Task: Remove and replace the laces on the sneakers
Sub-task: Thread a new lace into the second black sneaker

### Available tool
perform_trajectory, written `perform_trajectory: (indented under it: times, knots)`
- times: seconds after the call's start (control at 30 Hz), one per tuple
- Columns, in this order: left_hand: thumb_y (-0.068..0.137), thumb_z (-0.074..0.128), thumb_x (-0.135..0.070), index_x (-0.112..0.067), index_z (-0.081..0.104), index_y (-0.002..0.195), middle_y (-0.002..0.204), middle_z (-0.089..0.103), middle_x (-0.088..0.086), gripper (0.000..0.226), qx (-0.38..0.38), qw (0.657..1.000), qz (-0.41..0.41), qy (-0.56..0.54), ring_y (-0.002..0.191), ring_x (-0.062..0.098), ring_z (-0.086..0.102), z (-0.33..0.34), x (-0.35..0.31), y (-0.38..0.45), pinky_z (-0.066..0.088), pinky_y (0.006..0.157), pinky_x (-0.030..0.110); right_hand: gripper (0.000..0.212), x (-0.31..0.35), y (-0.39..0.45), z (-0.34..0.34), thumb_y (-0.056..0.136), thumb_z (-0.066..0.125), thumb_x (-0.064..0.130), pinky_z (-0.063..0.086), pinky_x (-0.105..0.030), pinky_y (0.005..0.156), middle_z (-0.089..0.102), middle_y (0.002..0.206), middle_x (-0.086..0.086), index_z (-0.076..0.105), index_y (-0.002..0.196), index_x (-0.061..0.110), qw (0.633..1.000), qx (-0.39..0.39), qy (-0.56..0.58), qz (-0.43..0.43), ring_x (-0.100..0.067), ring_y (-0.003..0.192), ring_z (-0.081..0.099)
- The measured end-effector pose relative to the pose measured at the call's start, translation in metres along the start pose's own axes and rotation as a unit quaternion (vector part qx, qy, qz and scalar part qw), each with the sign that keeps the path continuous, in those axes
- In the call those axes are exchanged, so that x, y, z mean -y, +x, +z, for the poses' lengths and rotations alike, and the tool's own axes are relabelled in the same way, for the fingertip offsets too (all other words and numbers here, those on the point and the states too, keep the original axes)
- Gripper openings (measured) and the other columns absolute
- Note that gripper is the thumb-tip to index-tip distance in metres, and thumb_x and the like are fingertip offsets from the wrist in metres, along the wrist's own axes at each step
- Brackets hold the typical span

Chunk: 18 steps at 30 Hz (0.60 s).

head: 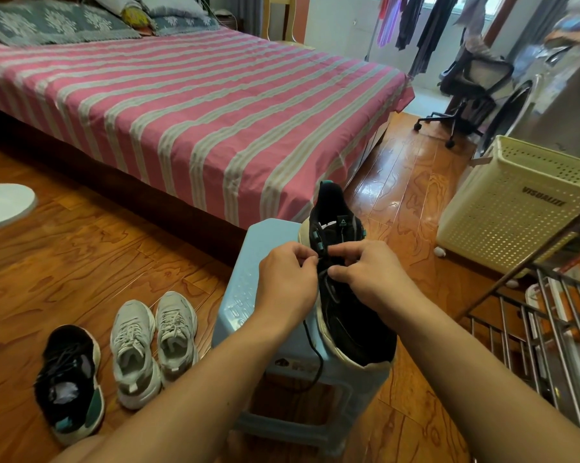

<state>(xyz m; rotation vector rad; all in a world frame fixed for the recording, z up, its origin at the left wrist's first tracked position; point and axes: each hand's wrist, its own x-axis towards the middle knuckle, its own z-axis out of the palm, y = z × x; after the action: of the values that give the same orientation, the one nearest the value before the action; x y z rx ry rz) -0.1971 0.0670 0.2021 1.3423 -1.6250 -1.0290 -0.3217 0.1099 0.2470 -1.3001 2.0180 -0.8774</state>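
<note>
A black sneaker [340, 228] with teal accents and a cream sole lies on a light blue plastic stool [265, 242], its tongue pointing away from me. My left hand [282, 285] pinches the black lace at an eyelet on the shoe's left side. My right hand [368, 272] pinches the lace just right of it, over the tongue. A loose end of the black lace [315, 355] hangs down over the stool's front. The matching black sneaker [70, 379] lies on the floor at the lower left.
A pair of grey-white sneakers [151, 342] stands on the wooden floor left of the stool. A bed with a pink striped cover [188, 105] is behind. A cream laundry basket [515, 202] and a metal rack [532, 322] stand at the right. A white fan base [4, 205] sits far left.
</note>
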Motion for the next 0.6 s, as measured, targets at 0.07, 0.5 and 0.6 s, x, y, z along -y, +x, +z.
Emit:
perform_trajectory:
  times: [0.07,0.5,0.6]
  knots:
    - [0.098,0.066,-0.02,-0.02,0.073,0.096,0.088,0.071,-0.004,0.007,-0.004,1.0,0.002,-0.007,0.089,0.013,0.067,0.0004,-0.0001,0.0001,0.058,0.083,0.036,0.037,0.0004,0.0002,-0.0006,0.088,0.073,0.006,0.054,-0.022,0.083,0.071,0.098,0.006,0.072,0.121,0.022,1.0,0.001,0.003,0.005,-0.007,0.091,0.067]
    - [0.095,0.065,-0.012,-0.017,0.072,0.095,0.089,0.068,-0.004,0.008,0.0,0.993,0.104,0.064,0.086,0.012,0.064,0.0035,-0.0058,-0.0006,0.058,0.078,0.035,0.024,-0.0002,0.0003,-0.008,0.092,0.064,0.008,0.059,-0.028,0.08,0.075,0.095,-0.001,0.076,0.107,0.021,0.996,0.016,0.081,0.032,-0.015,0.089,0.071]
    - [0.094,0.063,-0.013,-0.019,0.068,0.093,0.088,0.067,-0.003,0.008,-0.015,0.995,0.076,0.066,0.086,0.015,0.063,0.0076,-0.007,-0.0039,0.055,0.073,0.035,0.024,-0.001,0.0006,-0.0058,0.095,0.061,0.009,0.053,-0.014,0.068,0.073,0.096,0.004,0.074,0.111,0.021,0.998,0.029,0.054,0.017,-0.01,0.089,0.068]
